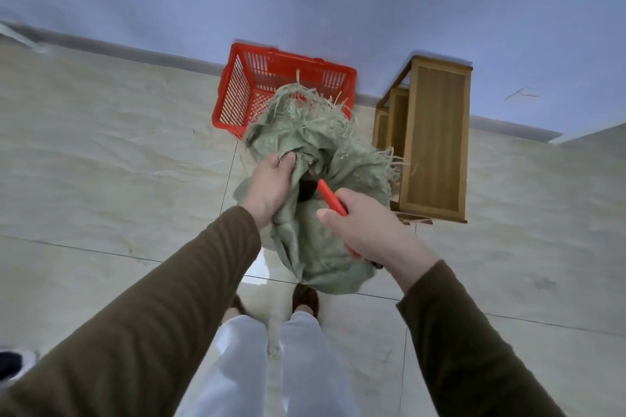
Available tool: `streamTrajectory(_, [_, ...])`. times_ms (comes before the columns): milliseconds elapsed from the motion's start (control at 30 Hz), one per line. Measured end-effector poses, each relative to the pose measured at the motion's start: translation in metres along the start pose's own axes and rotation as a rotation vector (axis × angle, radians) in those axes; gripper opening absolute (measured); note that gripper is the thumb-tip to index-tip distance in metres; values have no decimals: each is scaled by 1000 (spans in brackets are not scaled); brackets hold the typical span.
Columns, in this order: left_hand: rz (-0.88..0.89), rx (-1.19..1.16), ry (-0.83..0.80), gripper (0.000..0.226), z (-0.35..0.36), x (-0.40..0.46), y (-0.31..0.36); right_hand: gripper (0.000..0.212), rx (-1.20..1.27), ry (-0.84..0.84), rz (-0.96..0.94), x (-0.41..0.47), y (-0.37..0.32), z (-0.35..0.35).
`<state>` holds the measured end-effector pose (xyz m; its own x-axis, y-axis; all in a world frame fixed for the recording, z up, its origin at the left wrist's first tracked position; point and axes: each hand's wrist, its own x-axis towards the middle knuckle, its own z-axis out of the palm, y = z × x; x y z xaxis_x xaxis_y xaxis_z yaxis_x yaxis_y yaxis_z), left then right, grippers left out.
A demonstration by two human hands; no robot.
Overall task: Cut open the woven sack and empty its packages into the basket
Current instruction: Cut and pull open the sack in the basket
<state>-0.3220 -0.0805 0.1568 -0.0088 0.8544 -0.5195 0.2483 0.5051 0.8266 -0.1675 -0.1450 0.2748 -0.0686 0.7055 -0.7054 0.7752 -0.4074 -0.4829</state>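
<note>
Fingers of left hand [271,183] bunch woven sack [315,186] cloth to steady it. Right hand [366,230] grips red cutter [331,197] aimed at fabric, prob. for slitting. Basket [237,91] sits just beyond.

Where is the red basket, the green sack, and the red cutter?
basket [237,91], head view, on its left slatted wall.
sack [315,240], head view, on the lower bulge of green cloth.
cutter [330,196], head view, on the red handle above the right hand's fingers.
</note>
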Motion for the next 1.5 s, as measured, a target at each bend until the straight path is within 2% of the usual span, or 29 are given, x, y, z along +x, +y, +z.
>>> streamTrajectory(133, [-51, -192, 55, 27, -13, -5, -8, 19, -6, 15, -74, -4, 1, 0])
streamTrajectory(200, [-39, -201, 69, 23, -16, -7, -13, 8, 105, 240, -124, 3, -1, 3])
streamTrajectory(233, [-14, -202, 72, 20, -17, -9, -15, 14, 138, 406, -142, 11, -3, 4])
streamTrajectory(300, [64, -183, 76, 19, -18, -15, -16, 46, 185, 603, -170, 36, -8, 6])
streamTrajectory(367, [125, -156, 41, 31, -18, -22, -15, 85, 229, 527, -132, 66, -16, 9])
streamTrajectory(400, [140, -150, 18, 34, -19, -25, -14, 96, 280, 449, -90, 79, -19, 11])
streamTrajectory(433, [153, -145, 2, 34, -20, -27, -14, 95, 366, 389, -48, 92, -19, 14])
streamTrajectory(467, [166, -140, 7, 33, -23, -29, -15, 81, 453, 356, -6, 100, -17, 15])
streamTrajectory(533, [179, -145, 70, 32, -33, -32, -17, 39, 552, 379, 48, 108, -6, 14])
streamTrajectory(567, [169, -143, 114, 32, -38, -34, -18, 25, 602, 414, 53, 108, 2, 12])
streamTrajectory(667, [115, -64, 247, 44, -51, -36, -19, 31, 789, 482, 31, 102, 10, 6])
streamTrajectory(733, [72, 19, 320, 63, -53, -34, -16, 38, 757, 493, 9, 98, 4, 2])
streamTrajectory(767, [53, 29, 300, 81, -52, -34, -11, 40, 722, 494, -4, 96, -1, 0])
streamTrajectory(833, [20, -79, 154, 116, -45, -33, 4, 31, 707, 476, -37, 93, -8, -2])
streamTrajectory(867, [-25, -165, 82, 125, -40, -31, 12, 26, 716, 458, -60, 91, -12, -3])
streamTrajectory(900, [-100, -240, 24, 124, -35, -28, 20, 26, 721, 437, -80, 89, -14, -4])
streamTrajectory(933, [-200, -317, -47, 113, -32, -24, 29, 26, 731, 415, -92, 86, -15, -4])
streamTrajectory(1033, [-466, -572, -474, 35, -24, -18, 53, 26, 831, 361, -86, 79, -11, -2])
streamTrajectory(1067, [-471, -602, -504, 28, -22, -18, 53, 24, 856, 354, -65, 77, -9, -3])
streamTrajectory(1133, [-375, -568, -313, 20, -18, -11, 48, 24, 877, 388, -2, 77, -1, -9])
streamTrajectory(1200, [-234, -449, -95, 27, -17, -6, 37, 25, 865, 466, 56, 82, 8, -15])
streamTrajectory(1267, [-201, -388, -68, 20, -14, -4, 29, 25, 822, 504, 73, 85, 14, -19])
streamTrajectory(1333, [-201, -382, -53, 11, -10, -1, 23, 16, 687, 534, 51, 85, 16, -20])
streamTrajectory(1367, [-196, -402, -50, 11, -9, 0, 22, 29, 534, 578, 44, 82, 16, -21])
streamTrajectory(1400, [-186, -421, -47, 12, -7, 1, 23, 45, 390, 644, 24, 76, 18, -20])
streamTrajectory(1433, [-178, -431, -42, 14, -6, 2, 22, 51, 293, 739, -21, 67, 19, -18])
streamTrajectory(1500, [-168, -433, -32, 16, -5, 4, 23, 39, 228, 918, -161, 43, 16, -8])
